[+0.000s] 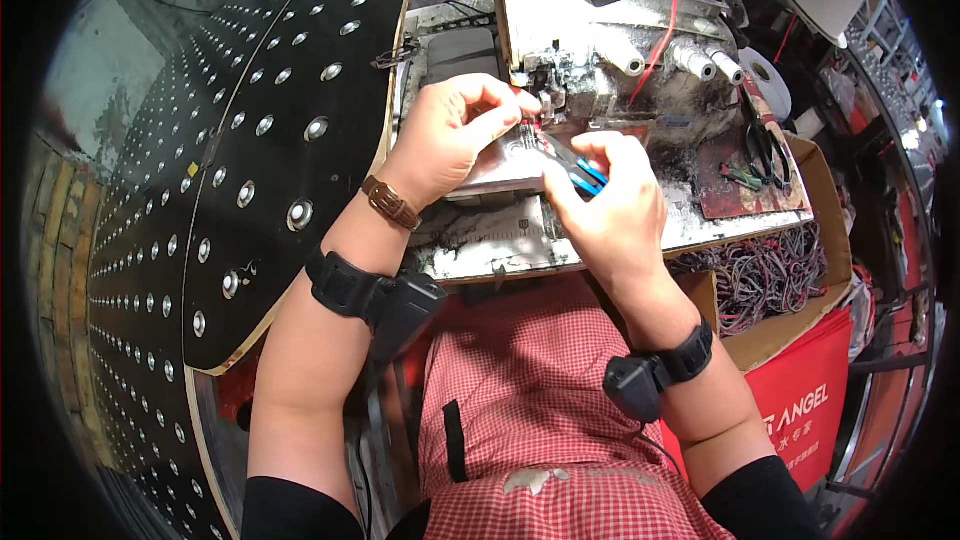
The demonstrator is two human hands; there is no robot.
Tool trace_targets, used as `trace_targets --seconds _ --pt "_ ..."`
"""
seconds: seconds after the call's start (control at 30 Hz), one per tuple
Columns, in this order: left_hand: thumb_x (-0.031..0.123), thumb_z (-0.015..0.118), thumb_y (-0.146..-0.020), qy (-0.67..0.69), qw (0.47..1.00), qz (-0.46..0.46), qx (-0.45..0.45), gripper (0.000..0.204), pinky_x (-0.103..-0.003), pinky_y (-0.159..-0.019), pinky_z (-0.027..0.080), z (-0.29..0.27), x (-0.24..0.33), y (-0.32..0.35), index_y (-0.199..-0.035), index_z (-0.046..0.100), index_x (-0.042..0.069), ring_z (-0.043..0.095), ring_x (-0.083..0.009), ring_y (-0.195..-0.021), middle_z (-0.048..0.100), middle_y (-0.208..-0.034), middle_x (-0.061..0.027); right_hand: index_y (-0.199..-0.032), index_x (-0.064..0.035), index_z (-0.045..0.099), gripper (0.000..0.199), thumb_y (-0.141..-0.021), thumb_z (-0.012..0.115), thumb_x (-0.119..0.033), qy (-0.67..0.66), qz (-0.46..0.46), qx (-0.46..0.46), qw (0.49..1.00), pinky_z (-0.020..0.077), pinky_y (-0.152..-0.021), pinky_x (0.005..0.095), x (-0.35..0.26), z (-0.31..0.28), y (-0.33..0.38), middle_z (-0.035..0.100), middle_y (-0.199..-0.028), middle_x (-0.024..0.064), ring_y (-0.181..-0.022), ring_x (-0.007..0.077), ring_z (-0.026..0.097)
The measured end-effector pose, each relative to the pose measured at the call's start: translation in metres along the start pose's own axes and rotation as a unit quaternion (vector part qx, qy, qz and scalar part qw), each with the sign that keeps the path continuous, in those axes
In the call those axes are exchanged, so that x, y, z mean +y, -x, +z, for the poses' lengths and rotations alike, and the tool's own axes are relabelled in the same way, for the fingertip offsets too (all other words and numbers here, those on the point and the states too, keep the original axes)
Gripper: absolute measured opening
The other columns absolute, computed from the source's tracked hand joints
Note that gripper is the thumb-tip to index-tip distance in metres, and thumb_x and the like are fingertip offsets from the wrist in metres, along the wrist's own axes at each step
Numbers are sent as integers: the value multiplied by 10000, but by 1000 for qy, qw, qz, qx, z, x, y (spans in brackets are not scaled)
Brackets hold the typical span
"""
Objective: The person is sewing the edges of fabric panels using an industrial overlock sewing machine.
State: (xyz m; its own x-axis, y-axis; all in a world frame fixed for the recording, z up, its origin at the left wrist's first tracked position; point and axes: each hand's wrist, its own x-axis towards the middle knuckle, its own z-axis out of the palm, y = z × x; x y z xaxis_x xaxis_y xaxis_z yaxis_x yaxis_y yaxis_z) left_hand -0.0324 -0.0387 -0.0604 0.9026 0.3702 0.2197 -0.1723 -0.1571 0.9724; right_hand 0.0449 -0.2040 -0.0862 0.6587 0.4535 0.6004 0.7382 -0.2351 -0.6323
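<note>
My left hand is closed in a pinch beside the needle area of a sewing machine. Something small and red shows near its fingertips, too small to name. In my right hand is a small hand tool with blue-and-black handles. Its dark tip points up and left to the same spot under the machine head, close to my left fingertips. Whether the tip touches anything I cannot tell. Below the hands lies the machine's pale, worn bed.
Black-handled scissors and a green-and-red tool lie on a reddish board at right. Below stands a cardboard box of tangled grey-and-red cords, with a red bag in front. A black studded panel borders the left.
</note>
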Motion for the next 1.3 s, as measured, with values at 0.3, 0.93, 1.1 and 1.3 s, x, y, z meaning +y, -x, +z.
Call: trace_targets --seconds 0.3,0.93,1.1,1.3 --pt "-12 486 -762 -581 812 54 -12 42 -375 -642 393 -77 92 105 -780 479 25 485 -321 -724 452 -714 -128 -1078 -89 587 502 -617 538 103 -89 -164 -110 976 499 -763 361 -21 -3 -6 549 -1092 133 -910 291 594" --pt "110 471 -919 200 932 -296 -53 161 -490 -882 485 -29 83 64 -1024 483 -11 516 -415 -1106 504 -1172 -314 -729 -27 502 136 -686 590 -121 -376 -432 -287 768 451 -515 337 -108 -7 60 452 -719 77 -633 235 519" --pt "233 602 -850 -198 949 -239 61 246 -223 -429 276 -6 48 6 -672 608 63 350 -35 -474 441 -547 55 -813 -88 581 126 -691 549 -84 -336 -351 -238 841 473 -532 329 -71 -8 36 532 -749 71 -670 229 586" --pt "185 687 -767 -289 934 -141 158 388 -230 -423 231 -26 16 -5 -488 427 119 309 -27 -460 382 -503 80 -1007 -105 615 339 -670 642 -77 -47 -207 74 974 483 -563 343 7 8 -47 600 -772 83 -684 258 605"
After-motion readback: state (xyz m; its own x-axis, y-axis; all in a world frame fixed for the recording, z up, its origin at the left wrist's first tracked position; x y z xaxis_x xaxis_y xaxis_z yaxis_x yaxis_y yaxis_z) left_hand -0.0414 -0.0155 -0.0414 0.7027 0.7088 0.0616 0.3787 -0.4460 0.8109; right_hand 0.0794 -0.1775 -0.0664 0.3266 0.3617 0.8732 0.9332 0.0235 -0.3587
